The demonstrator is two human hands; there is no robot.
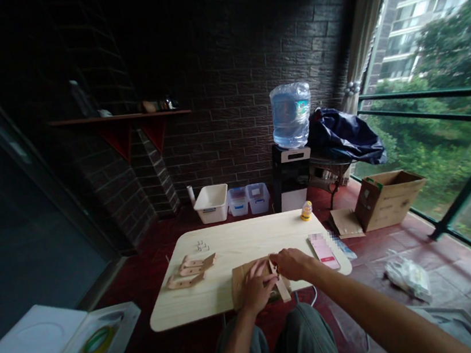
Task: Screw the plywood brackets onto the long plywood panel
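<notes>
My left hand (255, 285) reaches over a brown cardboard piece (238, 287) at the table's near edge. Its fingertips and thumb hold the side of a flat wooden strip with holes (283, 290), which lies at an angle over the cardboard. At the strip's far end my right hand (292, 263) has its fingers pinched together; what is between them, if anything, is too small to tell. To the left lie several shaped wooden pieces (186, 281) with holes. Several small metal hook-like parts (201, 246) stand behind them.
The pale wooden table (243, 233) carries a pink-screened phone (324, 253) and a yellow-capped small bottle (306, 211). An open white case (105, 344) with a yellow cutter is at lower left. Behind are plastic bins (213, 205), a water dispenser (291, 175) and a cardboard box (388, 200).
</notes>
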